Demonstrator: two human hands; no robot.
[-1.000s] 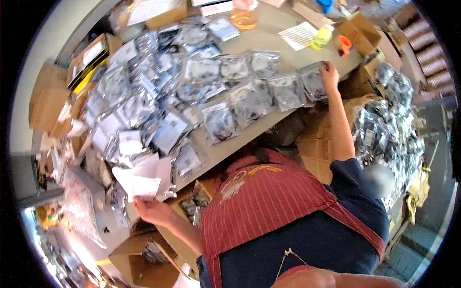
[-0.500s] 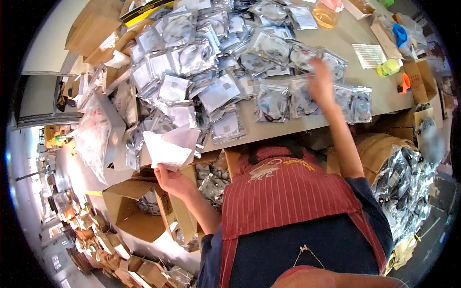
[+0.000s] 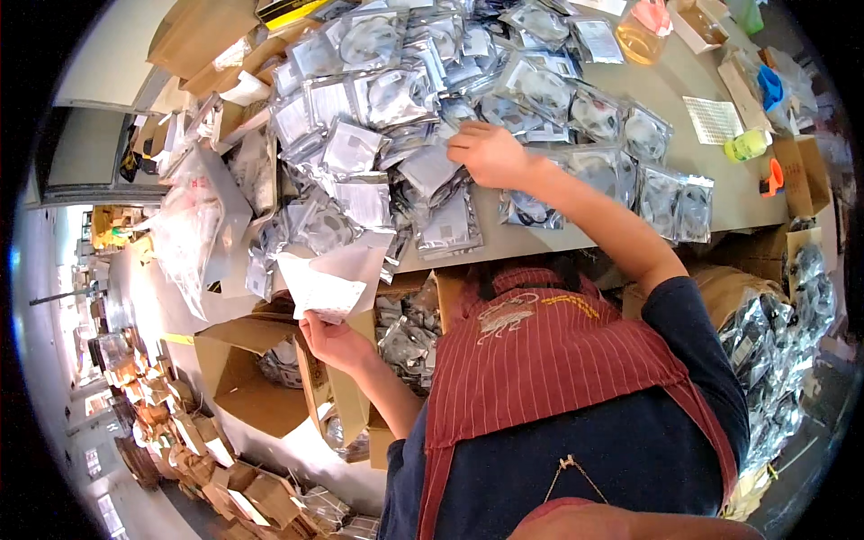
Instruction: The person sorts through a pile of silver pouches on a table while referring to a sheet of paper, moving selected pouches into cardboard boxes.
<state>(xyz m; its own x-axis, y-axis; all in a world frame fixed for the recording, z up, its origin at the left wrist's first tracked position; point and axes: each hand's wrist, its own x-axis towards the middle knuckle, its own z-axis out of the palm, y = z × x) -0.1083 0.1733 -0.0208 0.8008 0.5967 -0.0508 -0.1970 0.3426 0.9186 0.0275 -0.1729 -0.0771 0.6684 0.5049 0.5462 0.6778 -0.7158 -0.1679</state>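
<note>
My left hand (image 3: 331,342) pinches the lower edge of some white paper sheets (image 3: 326,281) that stand up in front of the table edge. Their outer corners bend away from my fingers. Over the middle of the table my right hand (image 3: 493,156) reaches across to the left, its fingers curled closed at the edge of a silver plastic bag (image 3: 428,171) in the pile. The fingertips partly hide what they grip. Around it lies a heap of flat silver bags (image 3: 387,94) with coiled cables and white inserts. A row of cable bags (image 3: 661,200) lies under and right of my forearm.
Cardboard boxes (image 3: 200,45) stand at the far left, and an open carton (image 3: 256,387) sits below the table. Clear plastic bags (image 3: 189,229) hang at the left edge. A printed sheet (image 3: 713,121), a yellow bottle (image 3: 747,145) and a jar of amber liquid (image 3: 643,40) are on the right.
My right hand has moved left from the row of cable bags to the middle of the heap, and its fingers have closed there. My left hand still holds the sheets. The view has shifted slightly.
</note>
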